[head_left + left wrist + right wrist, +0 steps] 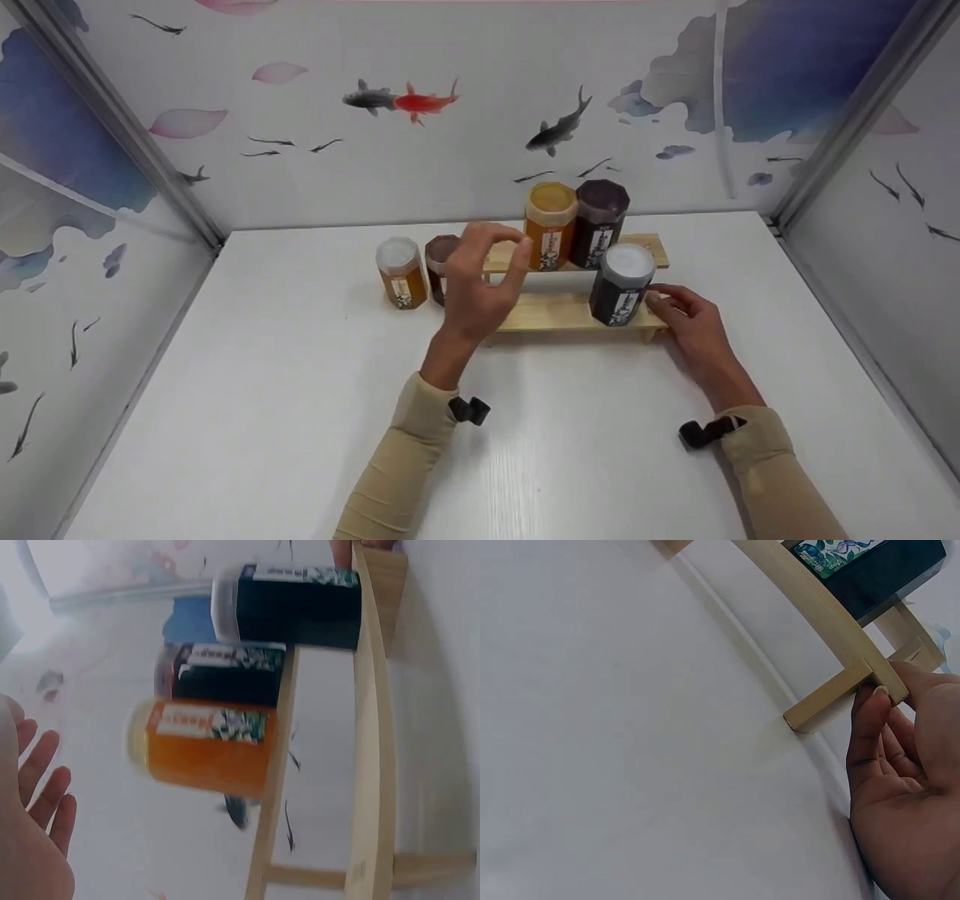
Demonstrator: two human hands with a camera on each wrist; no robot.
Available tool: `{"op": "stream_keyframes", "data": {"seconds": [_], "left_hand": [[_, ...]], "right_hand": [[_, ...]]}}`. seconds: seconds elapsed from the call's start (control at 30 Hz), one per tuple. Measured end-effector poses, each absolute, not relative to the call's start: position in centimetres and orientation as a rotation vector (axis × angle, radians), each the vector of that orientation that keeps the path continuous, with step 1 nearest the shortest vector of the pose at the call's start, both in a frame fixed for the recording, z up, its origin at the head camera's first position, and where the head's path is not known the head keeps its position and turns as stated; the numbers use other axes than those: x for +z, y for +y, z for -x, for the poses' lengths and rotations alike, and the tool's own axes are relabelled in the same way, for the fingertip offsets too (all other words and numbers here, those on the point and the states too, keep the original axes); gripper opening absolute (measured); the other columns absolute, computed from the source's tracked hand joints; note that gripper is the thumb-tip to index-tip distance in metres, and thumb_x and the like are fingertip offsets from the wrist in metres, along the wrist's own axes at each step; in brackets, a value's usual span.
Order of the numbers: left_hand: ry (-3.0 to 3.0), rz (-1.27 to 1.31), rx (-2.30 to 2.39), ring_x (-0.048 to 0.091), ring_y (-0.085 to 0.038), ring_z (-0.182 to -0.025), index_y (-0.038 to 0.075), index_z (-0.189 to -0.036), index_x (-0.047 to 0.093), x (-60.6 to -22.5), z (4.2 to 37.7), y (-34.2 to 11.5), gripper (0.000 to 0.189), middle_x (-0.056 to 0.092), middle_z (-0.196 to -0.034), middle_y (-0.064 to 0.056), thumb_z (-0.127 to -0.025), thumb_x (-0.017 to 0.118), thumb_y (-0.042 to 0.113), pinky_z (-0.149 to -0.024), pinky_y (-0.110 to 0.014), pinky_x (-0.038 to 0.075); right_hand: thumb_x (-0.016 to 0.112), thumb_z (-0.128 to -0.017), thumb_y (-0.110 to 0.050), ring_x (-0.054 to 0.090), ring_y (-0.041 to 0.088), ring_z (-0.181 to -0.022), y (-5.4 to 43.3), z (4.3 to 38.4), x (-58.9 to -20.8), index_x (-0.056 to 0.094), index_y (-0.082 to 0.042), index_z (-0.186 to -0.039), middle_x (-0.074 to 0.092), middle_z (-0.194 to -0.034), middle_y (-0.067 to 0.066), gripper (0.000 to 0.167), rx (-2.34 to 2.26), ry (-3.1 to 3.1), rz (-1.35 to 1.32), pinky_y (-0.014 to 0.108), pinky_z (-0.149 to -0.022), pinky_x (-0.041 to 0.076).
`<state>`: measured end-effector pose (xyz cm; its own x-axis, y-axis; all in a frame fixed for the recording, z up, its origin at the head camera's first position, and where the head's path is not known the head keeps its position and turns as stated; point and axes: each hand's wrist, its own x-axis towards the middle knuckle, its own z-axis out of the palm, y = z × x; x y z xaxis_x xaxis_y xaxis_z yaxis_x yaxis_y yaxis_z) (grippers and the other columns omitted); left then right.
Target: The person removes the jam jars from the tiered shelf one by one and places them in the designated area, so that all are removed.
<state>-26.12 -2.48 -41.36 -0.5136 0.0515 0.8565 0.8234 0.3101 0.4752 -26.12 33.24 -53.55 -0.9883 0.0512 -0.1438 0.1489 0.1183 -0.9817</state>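
A two-tier wooden rack (559, 311) stands on the white table; my right hand (697, 330) pinches the right end of its lower shelf. In the right wrist view, thumb and fingers hold that shelf end (889, 682) near a leg. Upright on the upper shelf are an orange jar (550, 229) and a dark purple jar (600, 225), side by side. A black jar (621, 289) with a pale lid stands on the lower shelf, near the right end. My left hand (484, 289) hovers before the rack's left part, fingers loosely bent, holding nothing and apart from the orange jar (206, 746).
Left of the rack, an amber jar (403, 277) with a pale lid stands on the table (300, 375). Beside it is a dark brown jar (437, 262), partly hidden by the left hand. Printed panels (300, 180) with fish enclose the back and sides.
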Motion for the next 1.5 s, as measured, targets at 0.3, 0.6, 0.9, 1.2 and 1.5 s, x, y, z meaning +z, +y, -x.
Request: {"op": "stream_keyframes", "data": {"seconds": [0.3, 0.6, 0.9, 1.2, 1.5], "left_hand": [[-2.124, 0.993, -1.257, 0.061, -0.012, -0.126, 0.018, -0.13, 0.074, -43.0, 25.5, 5.2, 0.026, 0.07, -0.132, 0.001, -0.109, 0.066, 0.031, -0.11, -0.025, 0.05], [-2.346, 0.872, -1.015, 0.052, -0.017, -0.148, 0.027, -0.145, 0.068, -45.8, 25.2, 8.1, 0.039, 0.052, -0.162, -0.002, -0.108, 0.068, 0.038, -0.121, -0.033, 0.047], [-2.349, 0.824, -0.998, 0.059, -0.019, -0.145, 0.024, -0.133, 0.069, -46.6, 25.0, 8.9, 0.038, 0.053, -0.164, -0.002, -0.102, 0.075, 0.046, -0.114, -0.031, 0.054], [-2.356, 0.839, -1.12, 0.062, -0.013, -0.137, 0.021, -0.134, 0.063, -47.0, 24.9, 8.8, 0.046, 0.061, -0.149, -0.001, -0.1, 0.077, 0.049, -0.111, -0.027, 0.053], [-2.363, 0.824, -1.144, 0.061, -0.014, -0.138, 0.021, -0.133, 0.063, -46.8, 24.7, 7.8, 0.043, 0.06, -0.152, -0.001, -0.1, 0.077, 0.045, -0.11, -0.028, 0.055]], "right_hand": [[0.073, -0.099, -0.058, 0.066, 0.006, -0.097, 32.8, 25.9, -53.7, 0.061, -0.02, -0.149, 0.064, -0.124, 0.001, 0.064, -1.955, 2.352, -0.191, 0.019, -0.079, 0.057], [0.072, -0.101, -0.055, 0.066, 0.005, -0.092, 33.3, 26.0, -54.1, 0.06, -0.019, -0.151, 0.067, -0.119, 0.0, 0.062, -1.958, 2.36, -0.168, 0.02, -0.076, 0.058], [0.074, -0.099, -0.055, 0.061, 0.007, -0.089, 33.4, 25.9, -53.9, 0.06, -0.02, -0.151, 0.066, -0.117, 0.0, 0.064, -1.991, 2.303, -0.201, 0.021, -0.073, 0.055], [0.074, -0.1, -0.052, 0.057, 0.005, -0.09, 33.4, 26.2, -54.0, 0.063, -0.019, -0.147, 0.067, -0.111, -0.006, 0.058, -1.973, 2.364, -0.219, 0.02, -0.072, 0.05], [0.075, -0.098, -0.056, 0.062, 0.006, -0.093, 33.1, 26.2, -53.6, 0.062, -0.02, -0.148, 0.065, -0.118, 0.001, 0.064, -1.992, 2.328, -0.228, 0.017, -0.078, 0.056]]}}
